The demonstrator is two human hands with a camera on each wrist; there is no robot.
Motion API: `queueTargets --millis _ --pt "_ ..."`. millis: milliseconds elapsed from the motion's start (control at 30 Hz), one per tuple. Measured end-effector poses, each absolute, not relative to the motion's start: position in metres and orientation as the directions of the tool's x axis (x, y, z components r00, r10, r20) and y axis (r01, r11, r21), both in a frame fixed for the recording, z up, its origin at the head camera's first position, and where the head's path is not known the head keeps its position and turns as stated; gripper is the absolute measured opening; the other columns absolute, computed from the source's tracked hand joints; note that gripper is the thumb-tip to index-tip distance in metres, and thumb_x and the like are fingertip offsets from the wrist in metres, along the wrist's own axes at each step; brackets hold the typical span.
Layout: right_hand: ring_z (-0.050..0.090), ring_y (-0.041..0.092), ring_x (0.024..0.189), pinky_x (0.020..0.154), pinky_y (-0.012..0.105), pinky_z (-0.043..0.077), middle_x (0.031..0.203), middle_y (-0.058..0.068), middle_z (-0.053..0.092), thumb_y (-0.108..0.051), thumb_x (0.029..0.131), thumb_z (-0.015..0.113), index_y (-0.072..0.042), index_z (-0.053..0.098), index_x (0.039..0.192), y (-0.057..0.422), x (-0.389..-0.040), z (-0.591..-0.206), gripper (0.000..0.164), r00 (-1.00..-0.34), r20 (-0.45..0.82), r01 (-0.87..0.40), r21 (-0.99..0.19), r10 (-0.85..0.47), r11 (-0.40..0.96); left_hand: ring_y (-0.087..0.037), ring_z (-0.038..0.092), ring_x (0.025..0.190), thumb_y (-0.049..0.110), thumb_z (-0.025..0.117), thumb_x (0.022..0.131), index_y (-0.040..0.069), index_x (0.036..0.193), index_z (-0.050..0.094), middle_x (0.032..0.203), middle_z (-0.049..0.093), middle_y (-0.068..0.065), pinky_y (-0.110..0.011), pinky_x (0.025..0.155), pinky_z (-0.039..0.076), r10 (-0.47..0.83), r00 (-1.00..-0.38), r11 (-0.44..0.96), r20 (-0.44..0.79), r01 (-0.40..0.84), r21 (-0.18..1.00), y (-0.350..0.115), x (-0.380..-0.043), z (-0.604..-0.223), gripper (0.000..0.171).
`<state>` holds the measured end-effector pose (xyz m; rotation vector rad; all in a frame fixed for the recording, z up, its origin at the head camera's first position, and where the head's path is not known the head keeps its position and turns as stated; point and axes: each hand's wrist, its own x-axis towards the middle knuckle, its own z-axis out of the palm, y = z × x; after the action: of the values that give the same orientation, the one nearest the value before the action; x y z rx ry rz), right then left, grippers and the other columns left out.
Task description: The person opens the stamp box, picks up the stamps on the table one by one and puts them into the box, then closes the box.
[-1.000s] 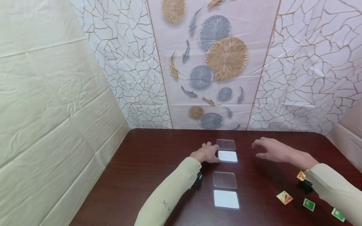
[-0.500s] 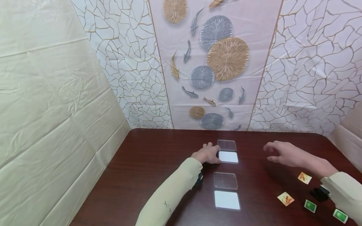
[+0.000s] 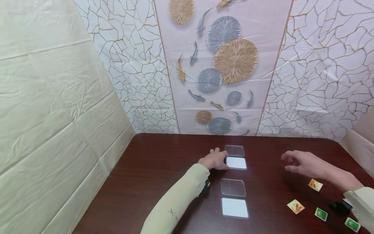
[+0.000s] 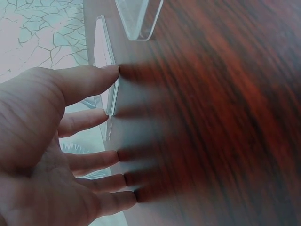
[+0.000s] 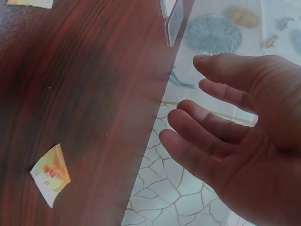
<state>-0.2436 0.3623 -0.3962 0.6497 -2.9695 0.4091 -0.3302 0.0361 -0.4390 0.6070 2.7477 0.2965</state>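
Observation:
My left hand (image 3: 214, 159) rests at the left edge of the far clear plastic case (image 3: 237, 163), which has a white insert. In the left wrist view its fingers are fairly straight, with thumb and index fingertip against the case's side (image 4: 114, 89). A clear lid (image 3: 234, 150) lies just behind that case. Over the right part of the table hovers my right hand (image 3: 306, 164), its loosely bent fingers holding nothing. Nearest it is an orange postage stamp (image 3: 316, 185), seen also as a small serrated stamp (image 5: 51, 174) in the right wrist view.
A second clear lid (image 3: 233, 187) and a white-filled case (image 3: 234, 208) lie nearer on the dark wooden table (image 3: 140, 182). Another orange stamp (image 3: 295, 206) and two green stamps (image 3: 321, 214) lie at the front right. Patterned cloth (image 3: 193, 107) hangs behind the table.
My right hand has moved right and slightly nearer, away from the far case and toward the stamps. An orange stamp formerly half behind the sleeve now shows whole. My left hand stays put.

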Motion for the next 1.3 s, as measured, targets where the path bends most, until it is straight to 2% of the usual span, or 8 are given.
queueTargets --millis 400,867,1033,1300 --pt "0.043 -0.006 0.066 0.059 0.023 0.039 0.079 -0.010 0.055 -0.020 0.082 0.078 -0.010 0.066 0.105 0.379 -0.232 -0.404 0.028 -0.926 0.118 -0.379 -0.272 -0.360 0.885 -0.022 0.038 0.132 0.048 0.069 0.088 0.032 0.134 0.052 0.143 0.041 -0.003 -0.047 0.085 0.049 0.433 -0.863 0.893 -0.260 0.371 0.254 0.037 -0.331 -0.442 0.051" --pt "0.041 -0.005 0.061 0.056 0.022 0.035 0.073 -0.009 0.052 -0.020 0.083 0.076 -0.006 0.065 0.107 0.403 -0.221 -0.419 0.029 -0.951 0.075 -0.309 -0.301 -0.301 0.902 -0.024 0.037 0.135 0.048 0.069 0.088 0.032 0.131 0.053 0.143 0.040 -0.003 -0.048 0.087 0.048 0.442 -0.854 0.890 -0.274 0.379 0.252 0.038 -0.334 -0.444 0.049" --pt "0.041 -0.005 0.061 0.056 0.022 0.035 0.073 -0.010 0.053 -0.020 0.084 0.075 -0.006 0.064 0.107 0.412 -0.218 -0.426 0.029 -0.955 0.053 -0.294 -0.310 -0.292 0.904 -0.023 0.039 0.128 0.048 0.070 0.087 0.031 0.127 0.054 0.139 0.042 -0.003 -0.046 0.082 0.048 0.446 -0.852 0.890 -0.275 0.387 0.242 0.038 -0.334 -0.443 0.046" --pt "0.039 0.002 0.060 0.056 0.025 0.032 0.074 -0.003 0.052 -0.025 0.085 0.074 -0.005 0.064 0.108 0.425 -0.220 -0.430 0.032 -0.974 -0.036 -0.202 -0.300 -0.223 0.932 -0.024 0.038 0.129 0.048 0.068 0.089 0.031 0.132 0.052 0.146 0.038 -0.005 -0.044 0.084 0.048 0.457 -0.846 0.885 -0.274 0.402 0.234 0.038 -0.335 -0.440 0.048"
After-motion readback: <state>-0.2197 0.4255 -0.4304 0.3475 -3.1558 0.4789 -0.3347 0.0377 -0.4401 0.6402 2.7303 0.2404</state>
